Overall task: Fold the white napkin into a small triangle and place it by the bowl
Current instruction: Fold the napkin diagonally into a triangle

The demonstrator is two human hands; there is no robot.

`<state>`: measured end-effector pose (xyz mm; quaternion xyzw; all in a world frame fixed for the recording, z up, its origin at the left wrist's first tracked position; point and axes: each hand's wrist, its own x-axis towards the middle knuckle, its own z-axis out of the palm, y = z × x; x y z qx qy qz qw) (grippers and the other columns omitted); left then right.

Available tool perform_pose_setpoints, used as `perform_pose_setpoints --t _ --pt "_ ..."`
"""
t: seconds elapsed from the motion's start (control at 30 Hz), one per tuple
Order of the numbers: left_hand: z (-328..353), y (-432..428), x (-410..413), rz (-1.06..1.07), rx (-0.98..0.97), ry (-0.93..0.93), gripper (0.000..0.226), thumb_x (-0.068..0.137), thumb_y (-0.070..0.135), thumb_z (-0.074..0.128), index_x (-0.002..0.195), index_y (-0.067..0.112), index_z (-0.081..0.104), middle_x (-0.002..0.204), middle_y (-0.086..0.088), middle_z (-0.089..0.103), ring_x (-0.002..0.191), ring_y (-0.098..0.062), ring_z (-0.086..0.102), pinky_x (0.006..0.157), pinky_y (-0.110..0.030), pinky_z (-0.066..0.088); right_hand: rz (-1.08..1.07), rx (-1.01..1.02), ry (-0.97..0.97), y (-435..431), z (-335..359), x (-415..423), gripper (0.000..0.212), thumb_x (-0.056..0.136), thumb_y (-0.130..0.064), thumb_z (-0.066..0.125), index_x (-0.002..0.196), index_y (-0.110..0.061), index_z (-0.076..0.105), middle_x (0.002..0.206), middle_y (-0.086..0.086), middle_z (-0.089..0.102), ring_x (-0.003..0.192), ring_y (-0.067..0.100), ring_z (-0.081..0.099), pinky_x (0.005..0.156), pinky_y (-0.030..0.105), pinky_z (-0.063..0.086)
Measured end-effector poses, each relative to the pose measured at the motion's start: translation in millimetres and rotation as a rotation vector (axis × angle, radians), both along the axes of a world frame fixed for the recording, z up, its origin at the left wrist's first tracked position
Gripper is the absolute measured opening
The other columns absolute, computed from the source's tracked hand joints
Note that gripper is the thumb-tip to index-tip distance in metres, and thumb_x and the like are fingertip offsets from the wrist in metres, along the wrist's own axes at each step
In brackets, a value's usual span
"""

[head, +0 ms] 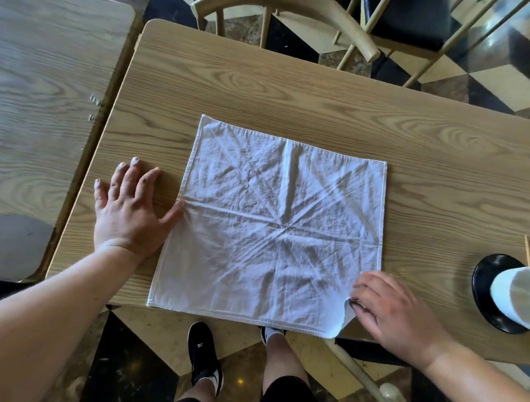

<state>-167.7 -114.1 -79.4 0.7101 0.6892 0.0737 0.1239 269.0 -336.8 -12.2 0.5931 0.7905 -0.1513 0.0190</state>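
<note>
White napkin (276,227) spread flat on table (406,153).
Its five-o'clock corner is pinched by the right hand (393,310); the left hand (129,211), splayed, empty, is pressed at nine o'clock.

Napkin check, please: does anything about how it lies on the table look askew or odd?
Yes. The white napkin is heavily creased and overhangs the table's near edge. Its near right corner is curled up at the right hand. The left hand lies flat at its left edge.

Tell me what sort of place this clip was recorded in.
Probably a restaurant or café dining room: wooden tables set close together, matching wooden chairs, a checkered polished floor, and a white napkin beside a bowl on a black saucer.
</note>
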Motion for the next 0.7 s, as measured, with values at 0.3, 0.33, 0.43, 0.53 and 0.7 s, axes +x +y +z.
perform_pose_setpoints --t 0.3,0.33,0.43,0.53,0.7 --pt "1 0 0 -0.010 -0.001 0.001 0.087 0.085 0.085 0.042 0.153 0.031 0.041 0.174 -0.005 0.025 0.163 -0.022 0.009 0.130 -0.057 0.001 -0.071 -0.096 0.177 111 -6 -74 0.006 0.095 -0.025 0.072 0.098 -0.022 0.068 0.094 -0.008 0.065 0.091 0.015 0.061 0.081 0.030 0.053" --pt "2 1 -1 -0.012 -0.002 0.003 0.086 0.085 0.085 0.042 0.153 0.031 0.042 0.174 -0.005 0.025 0.163 -0.022 0.009 0.130 -0.057 0.001 -0.077 -0.104 0.195 124 -9 -83 0.005 0.096 -0.026 0.070 0.098 -0.023 0.067 0.094 -0.009 0.065 0.090 0.014 0.060 0.079 0.030 0.051" --pt "2 2 -1 -0.015 -0.022 0.020 0.086 0.086 0.084 0.041 0.154 0.031 0.042 0.174 -0.004 0.024 0.163 -0.021 0.007 0.130 -0.055 -0.001 -0.086 -0.105 0.244 161 -16 -106 0.007 0.099 -0.031 0.065 0.095 -0.025 0.064 0.089 -0.011 0.062 0.087 0.014 0.057 0.072 0.028 0.044" --pt "2 2 -1 -0.022 -0.035 0.035 0.087 0.087 0.084 0.040 0.156 0.032 0.041 0.175 -0.003 0.022 0.163 -0.021 0.006 0.130 -0.056 -0.001 -0.083 -0.091 0.264 198 -21 -128 0.010 0.100 -0.030 0.063 0.094 -0.023 0.063 0.088 -0.009 0.062 0.087 0.017 0.056 0.072 0.031 0.043" --pt "0 3 -2 -0.028 -0.043 0.053 0.087 0.088 0.084 0.038 0.157 0.031 0.041 0.175 -0.003 0.021 0.164 -0.022 0.005 0.130 -0.059 0.002 -0.090 -0.063 0.308 257 -24 -156 0.010 0.097 -0.027 0.063 0.093 -0.018 0.064 0.089 0.000 0.067 0.088 0.027 0.059 0.072 0.037 0.044"
